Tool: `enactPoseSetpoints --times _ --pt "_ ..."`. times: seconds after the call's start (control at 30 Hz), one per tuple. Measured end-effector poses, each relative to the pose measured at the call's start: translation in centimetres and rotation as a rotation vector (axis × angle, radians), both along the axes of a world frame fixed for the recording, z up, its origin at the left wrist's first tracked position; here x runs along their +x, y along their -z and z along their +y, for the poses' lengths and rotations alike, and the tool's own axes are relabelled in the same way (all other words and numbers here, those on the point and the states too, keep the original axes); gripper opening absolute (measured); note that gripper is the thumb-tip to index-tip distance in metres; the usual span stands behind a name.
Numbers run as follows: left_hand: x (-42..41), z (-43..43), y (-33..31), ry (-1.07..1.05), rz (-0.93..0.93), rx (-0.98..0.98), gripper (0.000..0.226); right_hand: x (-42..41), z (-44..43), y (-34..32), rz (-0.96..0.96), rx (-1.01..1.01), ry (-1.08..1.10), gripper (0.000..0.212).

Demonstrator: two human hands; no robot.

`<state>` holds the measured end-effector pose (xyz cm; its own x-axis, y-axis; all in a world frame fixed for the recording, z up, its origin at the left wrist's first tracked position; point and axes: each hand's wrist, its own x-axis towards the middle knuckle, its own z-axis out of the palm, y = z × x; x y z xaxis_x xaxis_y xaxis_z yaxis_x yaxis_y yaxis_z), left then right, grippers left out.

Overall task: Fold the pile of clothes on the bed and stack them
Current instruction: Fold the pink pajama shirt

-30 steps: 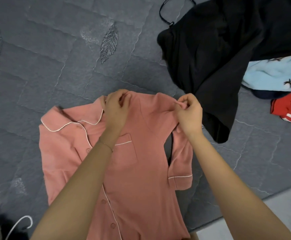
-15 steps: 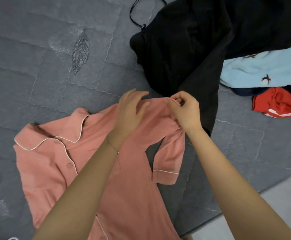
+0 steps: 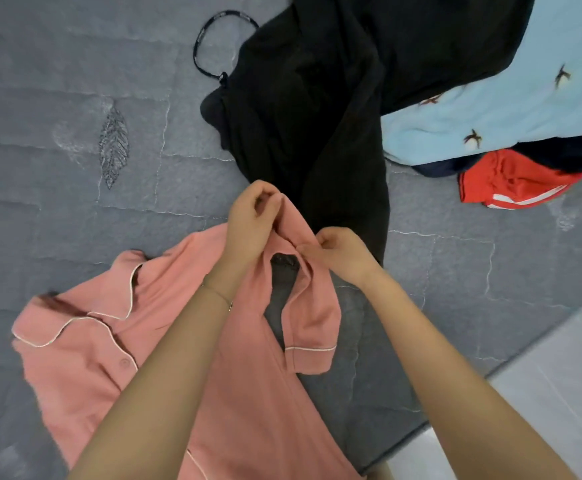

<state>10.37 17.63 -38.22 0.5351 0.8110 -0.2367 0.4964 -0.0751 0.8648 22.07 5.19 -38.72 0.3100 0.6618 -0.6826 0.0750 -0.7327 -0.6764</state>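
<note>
A pink pyjama shirt (image 3: 85, 355) with white piping lies front-up on the grey quilted bed (image 3: 40, 133), collar to the left. My left hand (image 3: 251, 223) pinches the shirt's shoulder seam at its far edge. My right hand (image 3: 343, 251) pinches the same seam a little nearer, where the short right sleeve (image 3: 312, 337) hangs down towards me. Behind my hands lies the unfolded pile: a black garment (image 3: 317, 109), a light blue one with small bird prints (image 3: 497, 109), and a red one with white stripes (image 3: 511, 180).
A dark loop of cord (image 3: 213, 39) rests on the bed beside the black garment. The bed's edge runs diagonally at the lower right, with pale floor (image 3: 552, 393) beyond it. An embroidered leaf (image 3: 113, 147) marks the quilt at the left.
My view has shifted right, so the shirt sits further left in the frame. My left hand has moved along the shoulder to grip beside my right hand, and the sleeve hangs further out.
</note>
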Motion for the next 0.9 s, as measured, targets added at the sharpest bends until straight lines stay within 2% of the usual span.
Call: enactPoseSetpoints --times 0.07,0.13,0.23,0.33,0.4,0.5,0.6,0.77,0.9 --pt "0.0 0.0 -0.1 -0.030 0.013 0.002 0.012 0.8 -0.8 -0.4 0.100 0.018 0.085 0.034" --pt "0.4 0.1 -0.2 -0.035 0.035 0.011 0.012 1.9 -1.2 -1.2 0.140 0.076 0.199 0.032" --pt "1.3 -0.1 -0.3 0.003 0.082 -0.013 0.009 3.9 -0.9 -2.4 0.007 0.175 0.345 0.027" --pt "2.7 -0.8 -0.6 0.075 0.109 0.005 0.010 6.0 -0.5 -3.4 -0.092 0.234 0.393 0.022" --pt "3.8 -1.3 -1.3 0.117 0.062 -0.025 0.012 6.9 -0.5 -3.9 -0.114 0.257 0.377 0.020" --pt "5.7 -2.0 -2.5 0.263 -0.002 -0.207 0.016 7.7 -0.9 -4.1 -0.196 0.280 0.343 0.022" --pt "7.2 -2.7 -3.1 0.441 0.050 -0.194 0.012 8.1 -1.8 -3.7 -0.190 0.274 0.325 0.020" --pt "8.7 -2.8 -3.3 0.340 0.094 -0.072 0.011 9.1 -3.8 -3.2 -0.047 0.186 0.203 0.024" --pt "9.7 -3.2 -3.2 0.210 0.122 -0.013 0.011 11.0 -4.9 -3.3 -0.127 0.085 0.075 0.029"
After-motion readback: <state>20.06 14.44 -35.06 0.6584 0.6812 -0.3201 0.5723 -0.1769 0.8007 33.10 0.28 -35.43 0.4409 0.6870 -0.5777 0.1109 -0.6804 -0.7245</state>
